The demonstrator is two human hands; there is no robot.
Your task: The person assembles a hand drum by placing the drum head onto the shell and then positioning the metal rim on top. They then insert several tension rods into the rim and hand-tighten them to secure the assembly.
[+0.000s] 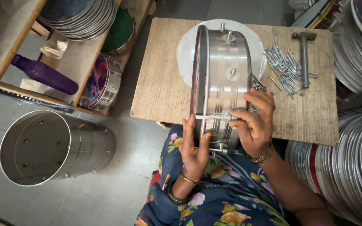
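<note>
A shiny steel drum shell (pixel 221 83) stands on its edge on a small wooden board (pixel 164 88), with round lugs along its side. My left hand (pixel 193 146) grips the shell's near rim and steadies it. My right hand (pixel 254 123) pinches a thin metal hook rod (pixel 210 117) lying across the shell's side near a lug. A white round drum skin (pixel 185 54) lies flat under the shell.
A pile of metal rods (pixel 285 69) and a hammer (pixel 304 54) lie on the board's right part. A large steel cylinder (pixel 51 146) lies on the floor at left. Stacked metal rings (pixel 348 167) fill the right side. A wooden rack (pixel 76 62) holds rings, small drums and a purple bottle (pixel 45 74).
</note>
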